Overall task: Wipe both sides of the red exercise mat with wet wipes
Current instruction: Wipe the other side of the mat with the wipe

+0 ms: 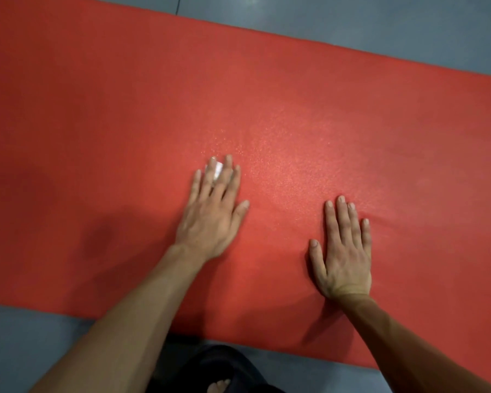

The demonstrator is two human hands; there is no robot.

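The red mat (267,109) lies flat under both my hands. My left hand (213,214) presses a white wet wipe (217,170) under straight fingers; my right hand (342,251) rests flat beside it, apart.

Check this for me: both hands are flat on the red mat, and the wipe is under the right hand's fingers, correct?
Not quite. The head view shows the wipe under the left hand, not the right hand. Both hands do lie flat on the mat.
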